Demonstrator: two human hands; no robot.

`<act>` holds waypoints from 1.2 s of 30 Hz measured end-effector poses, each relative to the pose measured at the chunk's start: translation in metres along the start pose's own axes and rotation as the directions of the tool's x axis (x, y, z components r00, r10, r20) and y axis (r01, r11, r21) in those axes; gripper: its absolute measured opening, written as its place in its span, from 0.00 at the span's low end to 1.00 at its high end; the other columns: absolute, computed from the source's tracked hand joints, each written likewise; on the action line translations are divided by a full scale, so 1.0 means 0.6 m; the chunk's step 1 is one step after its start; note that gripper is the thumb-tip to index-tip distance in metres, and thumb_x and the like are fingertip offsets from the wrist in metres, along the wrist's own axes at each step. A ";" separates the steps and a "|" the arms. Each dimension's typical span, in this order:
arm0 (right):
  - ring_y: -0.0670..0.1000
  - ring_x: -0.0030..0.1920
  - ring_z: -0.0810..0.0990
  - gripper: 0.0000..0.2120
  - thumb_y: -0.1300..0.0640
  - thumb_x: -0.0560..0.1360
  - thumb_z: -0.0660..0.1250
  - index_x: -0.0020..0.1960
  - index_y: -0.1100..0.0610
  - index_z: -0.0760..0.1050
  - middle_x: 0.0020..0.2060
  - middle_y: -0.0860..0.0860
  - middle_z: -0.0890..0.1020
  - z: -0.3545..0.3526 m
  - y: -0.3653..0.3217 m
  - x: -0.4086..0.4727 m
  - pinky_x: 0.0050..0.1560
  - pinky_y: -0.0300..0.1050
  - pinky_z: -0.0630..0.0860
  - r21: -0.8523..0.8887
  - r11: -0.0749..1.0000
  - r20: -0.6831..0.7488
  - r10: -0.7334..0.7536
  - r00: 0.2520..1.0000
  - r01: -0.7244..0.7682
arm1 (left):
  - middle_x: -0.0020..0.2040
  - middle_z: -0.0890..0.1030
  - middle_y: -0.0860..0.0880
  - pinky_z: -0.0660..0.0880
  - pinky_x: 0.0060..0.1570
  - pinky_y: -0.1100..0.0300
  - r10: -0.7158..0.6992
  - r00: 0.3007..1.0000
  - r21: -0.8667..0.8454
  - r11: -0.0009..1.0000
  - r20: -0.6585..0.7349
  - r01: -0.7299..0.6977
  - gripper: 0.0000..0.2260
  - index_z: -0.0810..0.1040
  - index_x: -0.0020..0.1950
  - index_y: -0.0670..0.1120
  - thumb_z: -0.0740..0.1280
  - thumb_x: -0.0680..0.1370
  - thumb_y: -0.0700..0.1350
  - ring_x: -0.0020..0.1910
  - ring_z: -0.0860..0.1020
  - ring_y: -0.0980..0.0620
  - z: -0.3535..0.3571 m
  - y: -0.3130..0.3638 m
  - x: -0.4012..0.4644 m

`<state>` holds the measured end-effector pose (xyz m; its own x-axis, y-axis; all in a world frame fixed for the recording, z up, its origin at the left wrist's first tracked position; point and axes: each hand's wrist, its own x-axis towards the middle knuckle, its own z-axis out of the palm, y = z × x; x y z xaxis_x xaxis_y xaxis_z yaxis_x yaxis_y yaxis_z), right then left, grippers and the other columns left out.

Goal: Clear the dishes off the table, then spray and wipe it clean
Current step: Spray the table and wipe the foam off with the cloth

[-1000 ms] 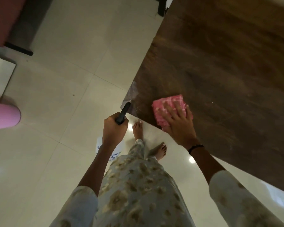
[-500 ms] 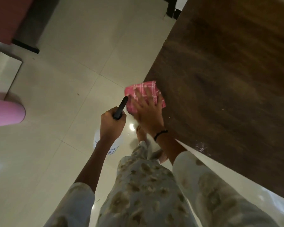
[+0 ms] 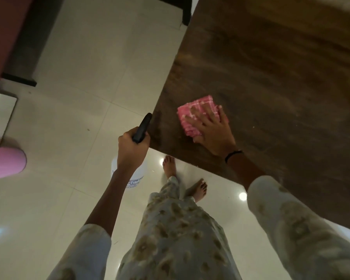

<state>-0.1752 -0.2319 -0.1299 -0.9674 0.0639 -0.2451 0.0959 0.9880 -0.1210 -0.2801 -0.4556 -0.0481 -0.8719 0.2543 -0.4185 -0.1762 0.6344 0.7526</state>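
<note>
You are pressing your right hand (image 3: 214, 134), fingers spread flat, onto the pink cloth (image 3: 196, 116) near the table (image 3: 271, 77) corner. Your left hand (image 3: 132, 147) is gripping the spray bottle (image 3: 136, 174) just off that corner.

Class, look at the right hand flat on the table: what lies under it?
Under the right hand lies a folded pink checked cloth, pressed onto the dark wooden table. The palm covers part of the cloth, and the tabletop beneath the cloth is hidden.

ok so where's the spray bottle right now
In the head view the spray bottle hangs off the table, gripped by the left hand just beside the table's near corner, left of the pink cloth.
</note>
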 end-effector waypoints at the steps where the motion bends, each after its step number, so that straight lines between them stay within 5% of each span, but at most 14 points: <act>1: 0.61 0.76 0.52 0.34 0.40 0.75 0.61 0.76 0.46 0.51 0.76 0.53 0.58 -0.004 0.023 -0.006 0.71 0.71 0.49 -0.011 0.998 -0.001 0.064 0.998 -0.064 | 0.25 0.65 0.47 0.64 0.26 0.68 0.014 1.000 -0.001 1.000 0.004 -0.014 0.16 0.69 0.30 0.50 0.65 0.77 0.41 0.25 0.63 0.51 0.004 0.005 0.001; 7: 0.61 0.76 0.46 0.31 0.38 0.77 0.48 0.77 0.45 0.46 0.77 0.52 0.51 -0.001 0.113 -0.102 0.70 0.73 0.44 0.093 0.858 0.024 0.505 0.863 -0.505 | 0.27 0.67 0.45 0.65 0.29 0.62 0.031 1.000 -0.025 0.999 0.004 -0.031 0.12 0.72 0.34 0.49 0.66 0.77 0.41 0.27 0.65 0.48 0.015 0.019 0.009; 12: 0.60 0.77 0.44 0.30 0.38 0.76 0.42 0.77 0.44 0.43 0.78 0.52 0.49 0.023 0.026 -0.166 0.68 0.75 0.49 0.225 0.716 0.079 0.663 0.744 -0.661 | 0.28 0.69 0.45 0.68 0.30 0.62 0.009 1.000 -0.063 0.998 -0.011 -0.010 0.06 0.75 0.41 0.43 0.66 0.77 0.42 0.27 0.69 0.47 0.018 0.011 0.008; 17: 0.63 0.76 0.48 0.28 0.39 0.78 0.44 0.77 0.44 0.49 0.77 0.52 0.52 0.033 -0.072 -0.106 0.68 0.76 0.47 0.250 0.781 0.045 0.580 0.813 -0.572 | 0.28 0.70 0.46 0.69 0.30 0.61 -0.006 1.000 -0.085 0.996 -0.019 0.004 0.05 0.76 0.43 0.41 0.66 0.77 0.42 0.27 0.70 0.48 0.013 0.007 0.007; 23: 0.63 0.75 0.57 0.26 0.40 0.77 0.50 0.73 0.46 0.60 0.74 0.53 0.64 0.024 -0.181 -0.002 0.65 0.77 0.55 0.220 0.940 -0.003 0.269 0.963 -0.262 | 0.30 0.68 0.40 0.67 0.31 0.56 0.024 1.000 -0.069 0.997 -0.002 -0.024 0.07 0.75 0.41 0.36 0.65 0.77 0.39 0.27 0.67 0.45 0.001 0.011 0.014; 30: 0.63 0.75 0.57 0.31 0.40 0.75 0.56 0.76 0.44 0.53 0.75 0.51 0.60 0.042 -0.144 -0.080 0.65 0.74 0.59 0.085 0.991 -0.004 -0.102 0.995 0.101 | 0.28 0.70 0.44 0.70 0.34 0.56 0.025 0.999 -0.035 0.999 -0.030 -0.026 0.07 0.74 0.39 0.41 0.65 0.77 0.41 0.28 0.70 0.46 -0.005 0.029 0.018; 36: 0.63 0.75 0.54 0.34 0.42 0.74 0.64 0.75 0.46 0.54 0.75 0.54 0.60 0.015 -0.009 -0.154 0.64 0.76 0.59 0.029 0.977 0.059 0.208 0.976 -0.210 | 0.30 0.72 0.43 0.70 0.34 0.61 0.135 0.990 -0.046 0.990 -0.033 -0.137 0.05 0.74 0.43 0.42 0.65 0.78 0.42 0.29 0.71 0.47 0.002 0.050 0.012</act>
<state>-0.0844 -0.2442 -0.1155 -0.9106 0.2599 -0.3214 0.3039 0.9480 -0.0945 -0.2910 -0.4339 -0.0290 -0.9022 0.3137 -0.2960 -0.0763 0.5593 0.8254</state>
